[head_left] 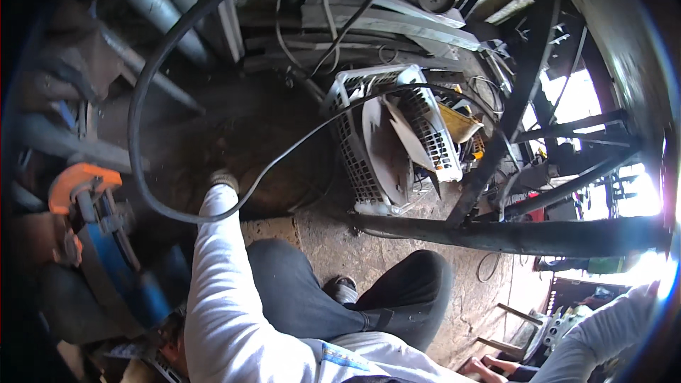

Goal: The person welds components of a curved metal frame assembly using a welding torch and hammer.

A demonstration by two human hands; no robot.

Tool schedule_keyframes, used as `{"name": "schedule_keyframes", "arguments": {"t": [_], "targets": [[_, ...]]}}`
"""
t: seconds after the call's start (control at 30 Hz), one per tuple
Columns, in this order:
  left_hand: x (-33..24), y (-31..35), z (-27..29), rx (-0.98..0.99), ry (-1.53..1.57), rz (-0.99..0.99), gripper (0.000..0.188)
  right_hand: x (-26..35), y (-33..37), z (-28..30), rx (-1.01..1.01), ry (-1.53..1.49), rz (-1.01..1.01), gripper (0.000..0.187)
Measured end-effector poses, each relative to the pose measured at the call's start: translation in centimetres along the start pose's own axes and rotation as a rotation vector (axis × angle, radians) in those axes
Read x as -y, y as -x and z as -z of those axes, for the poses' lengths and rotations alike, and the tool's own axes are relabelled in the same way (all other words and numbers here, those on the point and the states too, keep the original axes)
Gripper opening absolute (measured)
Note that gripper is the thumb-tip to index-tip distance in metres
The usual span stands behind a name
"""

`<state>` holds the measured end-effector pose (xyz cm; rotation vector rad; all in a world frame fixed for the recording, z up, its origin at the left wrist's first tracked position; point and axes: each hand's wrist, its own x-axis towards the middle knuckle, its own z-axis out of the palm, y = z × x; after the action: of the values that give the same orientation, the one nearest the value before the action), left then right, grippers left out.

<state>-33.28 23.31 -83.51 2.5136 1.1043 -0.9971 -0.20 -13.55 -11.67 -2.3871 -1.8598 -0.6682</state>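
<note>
My left arm in a white sleeve reaches forward, and my left hand (pixel 223 179) is mostly lost in deep shadow, so its fingers cannot be made out. A thick black cable (pixel 135 124) hangs in a large loop in front of me, and its lower curve crosses the view at my left wrist. On the far right my right sleeve (pixel 610 323) stretches outward into strong glare beside a wall-like panel (pixel 638 50). The glare hides my right hand and anything it may hold.
A white plastic crate (pixel 349 174) holds flat pieces of sheet. Black metal framework (pixel 525 236) crosses the right side. An orange-and-blue machine (pixel 89 177) stands at left. Boards (pixel 390 25) lie at the back. Another person's bare feet (pixel 486 367) show at lower right.
</note>
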Motion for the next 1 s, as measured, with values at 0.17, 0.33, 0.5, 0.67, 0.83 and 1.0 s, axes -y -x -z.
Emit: {"name": "schedule_keyframes", "arguments": {"t": [0.17,0.33,0.5,0.67,0.83,1.0], "targets": [[0.6,0.7,1.6,-0.025,-0.097,0.03,0.025,0.1,-1.1,0.4,-0.025,-0.069,0.018,0.062],[0.5,8.3,5.9,-0.336,-0.27,0.026,0.023,-0.2,-1.7,3.0,-0.073,-0.147,-0.021,0.064],[-3.0,20.2,14.9,-0.352,0.534,0.116,0.027,-2.8,-3.8,8.7,-0.11,-0.348,-0.113,0.066],[-6.7,33.4,20.5,-0.547,0.904,0.297,0.034,-4.0,-6.2,12.7,-0.251,-0.428,0.046,0.073],[-8.6,43.9,17.9,-0.296,0.914,0.202,0.031,-4.8,-6.1,13.5,-0.358,-0.491,0.121,0.057],[-13.4,55.1,25.3,0.094,0.853,0.107,0.041,-5.1,-4.0,15.4,-0.443,-0.423,0.04,0.045]]}}
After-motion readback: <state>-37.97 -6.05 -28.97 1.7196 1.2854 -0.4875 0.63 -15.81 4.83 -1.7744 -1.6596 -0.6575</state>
